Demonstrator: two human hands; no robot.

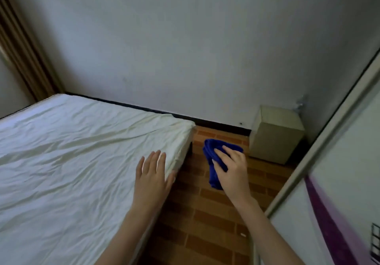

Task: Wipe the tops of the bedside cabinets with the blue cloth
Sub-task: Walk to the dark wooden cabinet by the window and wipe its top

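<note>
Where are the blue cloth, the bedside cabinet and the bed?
blue cloth (pixel 208 147), head view, on its upper bunched folds.
bedside cabinet (pixel 279 118), head view, on its top surface.
bed (pixel 82 141), head view, on the white sheet.

Cabinet (pixel 276 134) right of bed (pixel 82 151)

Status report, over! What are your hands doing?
Right hand grips blue cloth. Left hand open above bed edge. Bedside cabinet ahead by wall, cloth short of it. Nothing blocking.
</note>
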